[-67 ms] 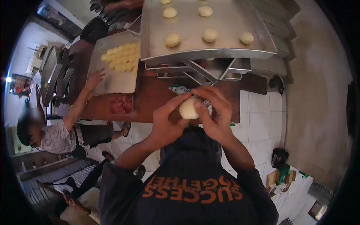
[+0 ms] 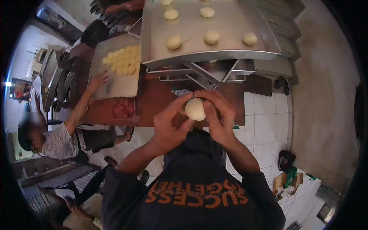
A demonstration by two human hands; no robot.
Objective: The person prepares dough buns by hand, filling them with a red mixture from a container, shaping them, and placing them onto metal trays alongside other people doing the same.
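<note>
A pale round dough ball (image 2: 195,110) is cupped between my left hand (image 2: 169,124) and my right hand (image 2: 218,117) over the front edge of the brown table (image 2: 145,111). Fingers of both hands are wrapped round it, thumbs against its sides. Behind my fingers lies a partly hidden crumpled packet (image 2: 179,92). Beyond stands a metal tray (image 2: 230,23) with spaced dough balls (image 2: 212,36), raised on metal frames (image 2: 203,76). To the left, another tray (image 2: 102,88) holds several closely packed dough pieces (image 2: 122,59), and a red filling (image 2: 122,108) sits in a container near the edge.
A co-worker (image 2: 57,142) at the left stretches an arm toward the left tray; another person (image 2: 76,207) is at the lower left, and hands show at the top. Dark metal pans (image 2: 57,76) are stacked at the left. A tiled floor (image 2: 268,126) and plain wall (image 2: 322,96) lie to the right.
The dough ball has turned slightly and shifted a little rightward between my hands, showing more of its rounded face. The view has shifted very slightly.
</note>
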